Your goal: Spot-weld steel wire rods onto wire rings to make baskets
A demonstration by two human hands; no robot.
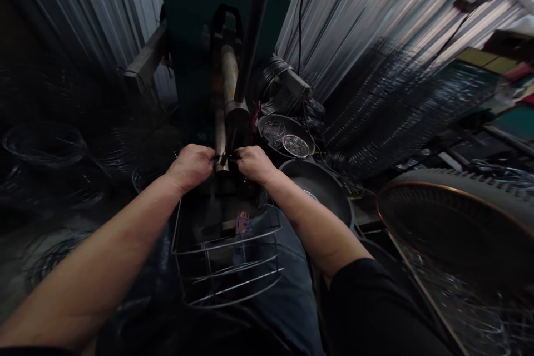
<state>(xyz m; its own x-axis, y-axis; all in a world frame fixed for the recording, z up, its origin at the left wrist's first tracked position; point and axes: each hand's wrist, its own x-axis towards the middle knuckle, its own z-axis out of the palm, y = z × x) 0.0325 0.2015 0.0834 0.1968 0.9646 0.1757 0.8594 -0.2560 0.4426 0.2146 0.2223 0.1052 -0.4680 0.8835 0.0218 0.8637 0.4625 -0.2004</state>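
Observation:
A wire rack [227,245] of thin metal rods, bent like an open basket, hangs over my lap in front of the machine. My left hand [194,167] is closed at its far left side, fingers pinched beside the lower metal bar. My right hand [255,164] is closed in the same way at the far right side, just across from the left. Between them the end of the machine's lower metal bar [222,163] meets the work. A thicker upper cylinder [237,114] comes down above it. The rods inside my fingers are mostly hidden.
On the right stand a dark pan [321,186] and a smaller bowl [271,147] with round wire pieces. Behind them is a coil of wire [271,80]. A large round basin [454,228] is at far right. Wire rings [45,144] lie at left. The green machine body [187,22] stands ahead.

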